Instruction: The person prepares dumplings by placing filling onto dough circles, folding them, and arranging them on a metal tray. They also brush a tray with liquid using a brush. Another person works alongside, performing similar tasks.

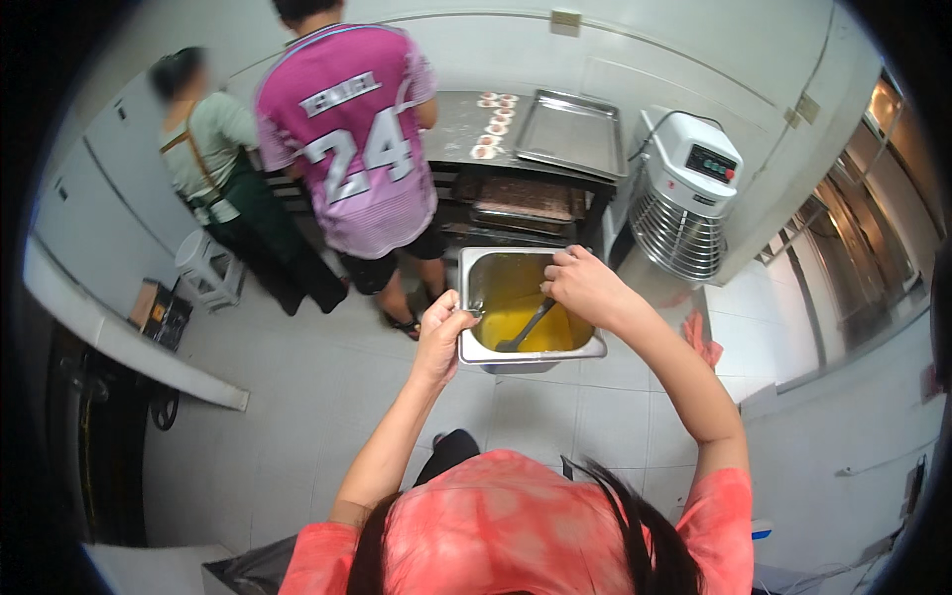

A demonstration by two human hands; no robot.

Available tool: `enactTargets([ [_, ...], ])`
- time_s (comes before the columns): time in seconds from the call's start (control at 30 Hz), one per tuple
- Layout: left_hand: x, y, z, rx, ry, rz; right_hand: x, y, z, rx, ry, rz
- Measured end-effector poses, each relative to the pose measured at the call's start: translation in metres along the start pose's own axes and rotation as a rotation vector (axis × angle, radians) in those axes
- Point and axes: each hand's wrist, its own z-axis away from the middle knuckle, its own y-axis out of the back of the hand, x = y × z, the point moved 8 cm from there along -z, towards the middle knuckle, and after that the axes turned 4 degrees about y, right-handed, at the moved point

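A steel rectangular pan (474, 352) is held out in front of me, with yellow liquid (550, 332) in its bottom. My left hand (442, 332) grips the pan's left rim, thumb near the corner. My right hand (580, 286) is closed around the upper handle of a dark spatula (525, 330), over the pan's right side. The spatula's blade rests in the liquid, slanting down toward the near left.
Two co-workers, in a pink jersey (347, 139) and green apron (233, 208), stand ahead-left at a steel bench (456, 129) with dough rounds (493, 129) and a tray (570, 129), above stacked trays. A mixer (684, 169) stands right; a plastic stool (208, 268) left.
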Motion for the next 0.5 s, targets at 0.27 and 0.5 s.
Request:
enactTargets([
  [0.27,-0.066,-0.104,-0.178,-0.108,0.088,-0.043,0.189,-0.009,0.081,0.068,-0.246,0.002],
  [0.5,-0.072,-0.124,-0.311,0.051,-0.049,-0.075,0.332,-0.064,0.096,0.065,-0.371,-0.136],
])
